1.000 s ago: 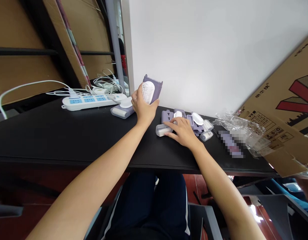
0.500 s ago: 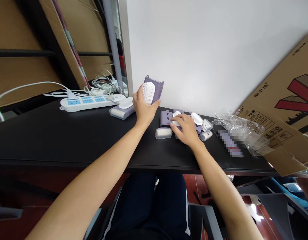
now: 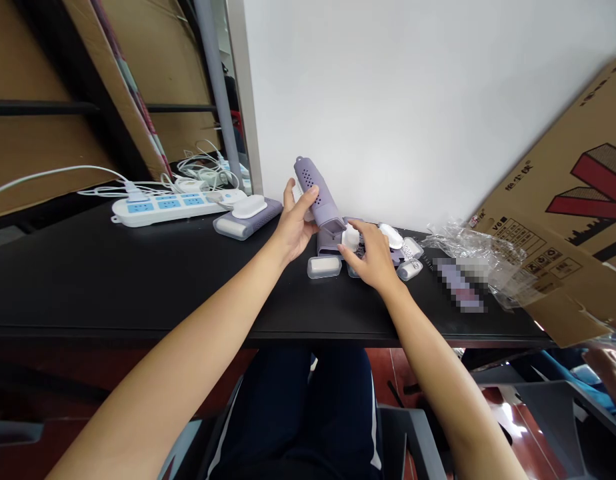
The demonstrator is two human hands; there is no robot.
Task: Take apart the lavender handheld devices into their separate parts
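Note:
My left hand (image 3: pixel 295 230) grips a purple perforated holder (image 3: pixel 321 197), raised above the black table and tilted. Part of a white brush shows behind this holder, against my fingers. My right hand (image 3: pixel 374 257) is closed around a small white brush (image 3: pixel 351 237), thumb and fingertips on its edges. Below the raised holder lies another purple holder (image 3: pixel 328 245), partly covered. In front of it rests a clear case with a white roll (image 3: pixel 324 267). Right of my fingers are another white brush (image 3: pixel 391 236) and a clear case (image 3: pixel 409 269).
On the left, a purple holder with a white brush (image 3: pixel 249 207) lies beside a white power strip (image 3: pixel 161 208) and tangled cables. Crumpled clear plastic (image 3: pixel 493 257) lies at the right, before a leaning cardboard box (image 3: pixel 553 267). A white wall (image 3: pixel 413 120) stands behind the table.
My left hand has turned the purple holder so its perforated side shows and its end points down toward my right hand. The white brush between my right fingers is slightly lifted.

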